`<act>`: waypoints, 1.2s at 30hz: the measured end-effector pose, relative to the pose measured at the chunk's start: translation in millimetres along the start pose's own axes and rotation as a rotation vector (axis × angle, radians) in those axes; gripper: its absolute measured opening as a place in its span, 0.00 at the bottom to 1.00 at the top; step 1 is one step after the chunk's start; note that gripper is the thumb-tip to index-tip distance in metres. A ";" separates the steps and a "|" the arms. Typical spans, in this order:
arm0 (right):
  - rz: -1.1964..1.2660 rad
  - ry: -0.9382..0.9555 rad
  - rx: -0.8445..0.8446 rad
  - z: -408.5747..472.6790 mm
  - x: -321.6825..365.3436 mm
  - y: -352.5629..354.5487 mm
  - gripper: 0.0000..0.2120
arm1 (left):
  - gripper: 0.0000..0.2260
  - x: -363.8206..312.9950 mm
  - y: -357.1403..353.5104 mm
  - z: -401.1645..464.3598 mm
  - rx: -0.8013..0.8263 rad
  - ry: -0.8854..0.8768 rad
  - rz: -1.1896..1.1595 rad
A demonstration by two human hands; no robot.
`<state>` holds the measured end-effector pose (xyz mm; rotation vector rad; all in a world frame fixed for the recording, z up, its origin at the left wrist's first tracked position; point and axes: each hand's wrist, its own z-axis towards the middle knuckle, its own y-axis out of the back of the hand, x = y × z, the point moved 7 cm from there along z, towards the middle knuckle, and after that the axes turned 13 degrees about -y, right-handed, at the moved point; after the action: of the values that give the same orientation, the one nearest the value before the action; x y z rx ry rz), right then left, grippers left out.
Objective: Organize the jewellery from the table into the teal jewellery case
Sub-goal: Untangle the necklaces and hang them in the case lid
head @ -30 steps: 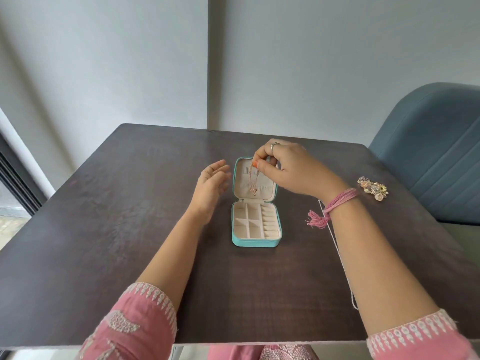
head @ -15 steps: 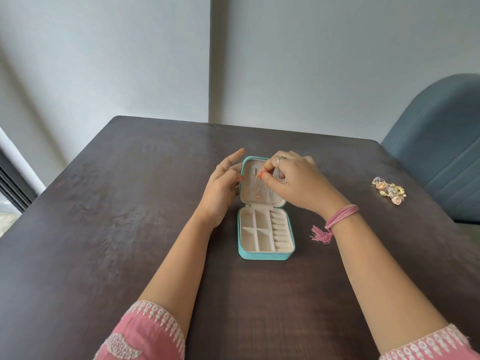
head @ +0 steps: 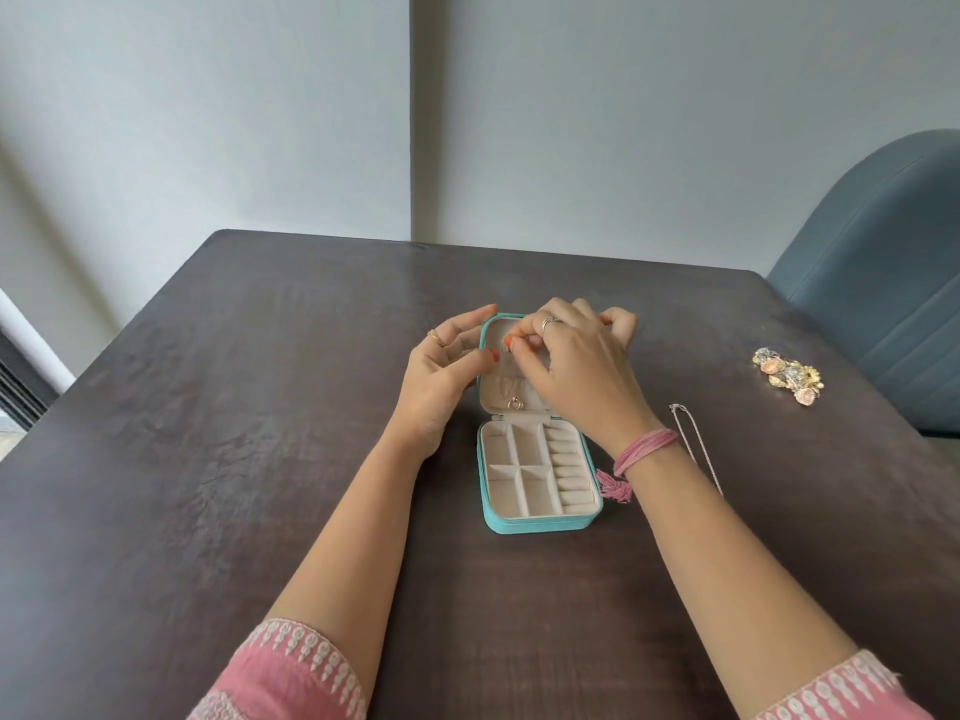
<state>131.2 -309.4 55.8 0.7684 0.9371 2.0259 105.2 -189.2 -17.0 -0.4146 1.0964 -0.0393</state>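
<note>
The teal jewellery case [head: 537, 524] lies open mid-table, its cream tray split into compartments and ring rolls. Inside the raised lid hangs a thin gold necklace with a ring pendant [head: 514, 403]. My right hand [head: 576, 371] pinches the necklace's top end at the lid's upper edge. My left hand [head: 441, 371] touches the lid's left side, fingers loosely extended. A silver chain [head: 696, 444] lies on the table right of my right wrist. A cluster of gold and pink shell jewellery [head: 789, 374] sits at the far right.
The dark wooden table [head: 208, 459] ends at a grey wall behind. A blue upholstered chair [head: 883, 283] stands at the right corner. A window frame [head: 21, 387] shows at the left edge.
My left hand has moved in from beside the case to its lid. My right hand has stayed pinching the necklace at the lid's top. The silver chain has come back into sight beside my right wrist.
</note>
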 end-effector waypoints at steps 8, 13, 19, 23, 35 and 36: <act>-0.064 0.017 -0.136 -3.9 2.9 -1.6 0.08 | 0.17 -2.7 2.8 2.8 -0.013 -0.059 0.062; -0.089 0.022 -0.210 -5.4 5.6 -0.2 0.08 | 0.16 -7.3 3.1 3.3 -0.018 -0.098 0.089; -0.008 -0.021 -0.246 -8.3 3.4 1.9 0.08 | 0.14 -10.6 2.7 3.5 -0.024 -0.138 0.127; 0.059 -0.117 -0.244 -8.4 -0.6 3.0 0.08 | 0.13 -10.3 2.9 3.7 -0.037 -0.145 0.146; 0.331 -0.456 -0.091 -9.1 -18.2 -9.4 0.08 | 0.13 -11.5 4.3 4.8 -0.076 -0.162 0.184; 0.341 -0.457 -0.087 -9.1 -18.2 -9.9 0.08 | 0.13 -11.2 4.1 4.9 -0.082 -0.162 0.185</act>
<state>137.7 -323.2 39.2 1.3429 0.4762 2.0239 103.6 -181.3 -6.9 -0.3813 0.9742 0.1998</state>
